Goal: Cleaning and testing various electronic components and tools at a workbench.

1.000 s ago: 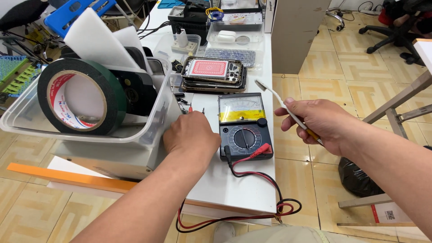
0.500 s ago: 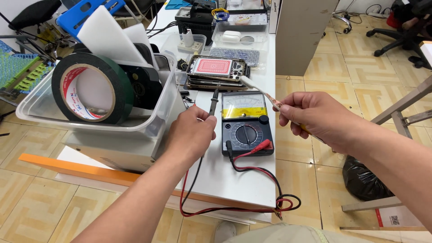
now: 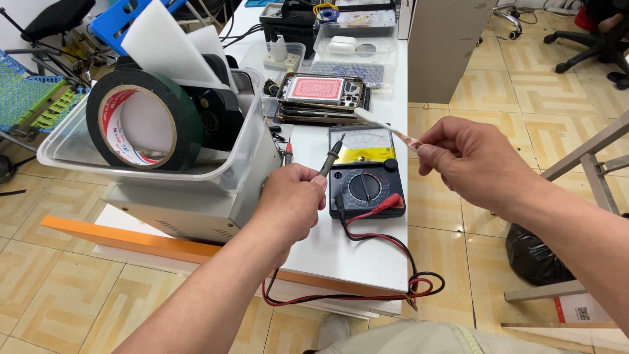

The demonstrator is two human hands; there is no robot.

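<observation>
My left hand [image 3: 288, 200] is closed around two test probes, a black probe [image 3: 331, 156] pointing up and right and a red probe [image 3: 287, 155] just left of it. Their red and black leads [image 3: 367, 239] run to a black analog multimeter [image 3: 364, 177] lying on the white table [image 3: 341, 252], right beside that hand. My right hand [image 3: 475, 164] is raised over the table's right edge and pinches a thin pale strip [image 3: 386, 128] whose far end points left, above the meter's yellow dial face.
A clear plastic bin [image 3: 151, 174] with a large roll of dark tape [image 3: 141, 118] sits on a white box at the left. A stack of opened phones [image 3: 321, 95] lies behind the meter. Trays and boxes crowd the far end. A black bag [image 3: 534, 255] lies on the floor.
My left hand has lifted off the table with the probes, now pointing upward. My right hand has swung the strip left, closer to the probe tips. The camera has moved nearer.
</observation>
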